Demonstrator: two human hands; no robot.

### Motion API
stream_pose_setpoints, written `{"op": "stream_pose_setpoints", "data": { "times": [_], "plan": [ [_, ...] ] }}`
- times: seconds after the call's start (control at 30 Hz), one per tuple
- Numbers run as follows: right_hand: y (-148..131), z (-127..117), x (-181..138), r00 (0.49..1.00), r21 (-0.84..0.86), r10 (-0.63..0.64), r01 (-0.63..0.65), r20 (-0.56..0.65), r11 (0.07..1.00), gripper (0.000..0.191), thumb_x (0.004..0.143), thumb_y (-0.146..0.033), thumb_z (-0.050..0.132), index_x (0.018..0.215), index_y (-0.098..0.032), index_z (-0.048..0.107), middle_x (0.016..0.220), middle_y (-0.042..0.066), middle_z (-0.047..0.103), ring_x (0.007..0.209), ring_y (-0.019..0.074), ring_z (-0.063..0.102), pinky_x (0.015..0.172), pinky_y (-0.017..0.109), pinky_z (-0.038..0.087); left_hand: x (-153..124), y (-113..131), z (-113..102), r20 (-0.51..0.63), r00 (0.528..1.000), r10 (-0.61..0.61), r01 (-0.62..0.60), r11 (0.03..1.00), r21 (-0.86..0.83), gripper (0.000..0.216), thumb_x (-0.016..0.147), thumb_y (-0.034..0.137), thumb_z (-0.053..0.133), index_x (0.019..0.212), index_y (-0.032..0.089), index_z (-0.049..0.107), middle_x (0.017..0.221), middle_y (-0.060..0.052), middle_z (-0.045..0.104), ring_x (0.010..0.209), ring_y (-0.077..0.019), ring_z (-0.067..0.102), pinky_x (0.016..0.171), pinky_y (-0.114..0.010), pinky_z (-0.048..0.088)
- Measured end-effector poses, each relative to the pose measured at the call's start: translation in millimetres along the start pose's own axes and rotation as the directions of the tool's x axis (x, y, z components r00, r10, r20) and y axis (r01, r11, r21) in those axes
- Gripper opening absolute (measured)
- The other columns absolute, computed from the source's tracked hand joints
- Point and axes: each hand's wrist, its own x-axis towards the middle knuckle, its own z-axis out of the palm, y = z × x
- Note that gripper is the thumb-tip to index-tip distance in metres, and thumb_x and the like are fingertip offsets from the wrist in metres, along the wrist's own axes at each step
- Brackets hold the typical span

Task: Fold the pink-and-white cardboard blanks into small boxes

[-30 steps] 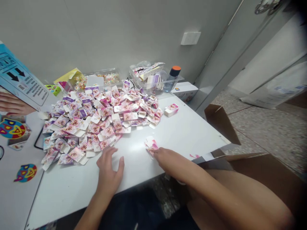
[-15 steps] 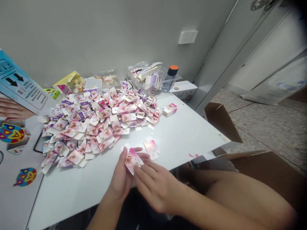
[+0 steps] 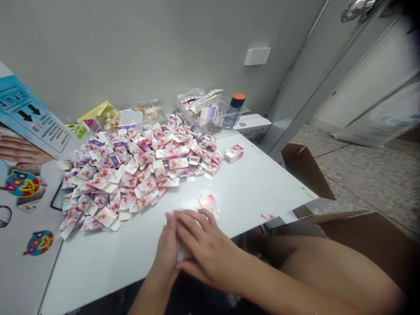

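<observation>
Head view shows the left hand [image 3: 168,253] and right hand [image 3: 205,249] together at the near edge of the white worktop [image 3: 249,183], fingers [image 3: 187,218] laid flat and close over a small carton, almost fully hidden beneath them. Another flat carton [image 3: 208,203] lies just beside, with the carton pile [image 3: 138,170] farther back.

Wall: we see a plain grey painted wall [image 3: 138,48] behind the table, carrying a white rectangular switch plate [image 3: 257,56].
Table: we sit at a smooth white table [image 3: 256,183] set against that wall.
Door: to our right stands a pale grey door [image 3: 331,74] with a metal handle [image 3: 356,8].
Floor: we note speckled grey terrazzo flooring [image 3: 370,175].
Light: soft, even indoor light.
</observation>
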Motion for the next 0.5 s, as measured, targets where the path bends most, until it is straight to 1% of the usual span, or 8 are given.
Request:
{"op": "stream_pose_setpoints", "data": {
  "times": [0.03,0.07,0.1,0.17,0.23,0.33,0.4,0.5],
  "plan": [
    [-0.3,1.0,0.1,1.0,-0.001,0.014,-0.014,0.005,1.0,0.07,0.094,-0.051,0.043,0.147,-0.01,0.025,0.151,0.015,0.032,0.137,0.0307,0.023,0.111,0.051,0.019,-0.6,0.9,-0.4,0.061,0.998,-0.033,0.036,0.997,-0.063,0.054,0.077,0.065,0.056,0.091,0.015,0.069,0.074,-0.005,0.071,0.061,-0.0164,0.066,0.057,-0.024,0.05],
    [-0.4,1.7,0.2,1.0,-0.003,0.03,-0.03,0.006,1.0,0.071,0.093,-0.053,0.043,0.147,-0.01,0.026,0.152,0.015,0.03,0.137,0.0311,0.022,0.111,0.051,0.018,-1.3,1.8,-0.9,0.135,0.989,-0.066,0.083,0.988,-0.129,0.053,0.081,0.063,0.053,0.094,0.015,0.069,0.083,-0.007,0.072,0.075,-0.0192,0.069,0.069,-0.027,0.053],
    [-0.1,1.9,0.3,0.999,-0.005,0.045,-0.045,0.006,0.999,0.072,0.092,-0.055,0.044,0.147,-0.011,0.026,0.152,0.015,0.029,0.137,0.0316,0.022,0.111,0.051,0.018,-2.0,2.7,-1.5,0.214,0.972,-0.096,0.136,0.974,-0.182,0.053,0.083,0.061,0.05,0.099,0.015,0.069,0.092,-0.009,0.072,0.088,-0.0217,0.069,0.082,-0.03,0.052],
    [1.0,0.8,0.6,0.998,-0.011,0.063,-0.063,0.014,0.998,0.076,0.09,-0.057,0.048,0.147,-0.012,0.027,0.153,0.016,0.027,0.136,0.0325,0.024,0.11,0.053,0.019,-3.4,3.8,-3.0,0.354,0.924,-0.143,0.234,0.945,-0.23,0.055,0.087,0.06,0.044,0.108,0.014,0.067,0.105,-0.011,0.071,0.108,-0.0244,0.063,0.1,-0.035,0.044],
    [2.6,-1.3,1.0,0.998,-0.017,0.063,-0.063,0.031,0.998,0.077,0.088,-0.056,0.052,0.146,-0.012,0.028,0.152,0.018,0.029,0.134,0.0332,0.027,0.109,0.053,0.02,-4.3,3.5,-4.5,0.44,0.884,-0.158,0.287,0.926,-0.243,0.058,0.089,0.059,0.04,0.114,0.013,0.065,0.113,-0.012,0.068,0.121,-0.0252,0.055,0.109,-0.037,0.034],
    [5.2,-3.7,1.6,0.998,-0.009,0.032,-0.031,0.052,0.999,0.072,0.088,-0.055,0.053,0.142,-0.011,0.034,0.147,0.018,0.037,0.13,0.0337,0.033,0.108,0.052,0.022,-4.2,0.7,-5.4,0.48,0.865,-0.148,0.304,0.914,-0.267,0.057,0.091,0.056,0.038,0.113,0.012,0.066,0.117,-0.013,0.067,0.129,-0.0252,0.047,0.115,-0.037,0.025],
    [6.8,-4.0,1.8,0.999,0.0,0.012,-0.012,0.038,1.0,0.068,0.089,-0.056,0.05,0.138,-0.01,0.039,0.143,0.017,0.042,0.126,0.033,0.036,0.107,0.051,0.023,-3.5,-1.5,-4.4,0.468,0.873,-0.138,0.3,0.909,-0.29,0.054,0.092,0.054,0.039,0.109,0.012,0.068,0.117,-0.013,0.067,0.131,-0.0253,0.046,0.116,-0.038,0.022],
    [8.8,-2.6,1.5,1.0,0.004,0.0,0.0,-0.005,1.0,0.066,0.089,-0.061,0.044,0.131,-0.009,0.046,0.137,0.016,0.048,0.12,0.0316,0.041,0.106,0.05,0.025,-2.0,-3.7,-0.4,0.423,0.892,-0.161,0.305,0.904,-0.3,0.055,0.091,0.056,0.04,0.108,0.011,0.068,0.117,-0.013,0.067,0.13,-0.0256,0.046,0.116,-0.038,0.023]
  ]
}}
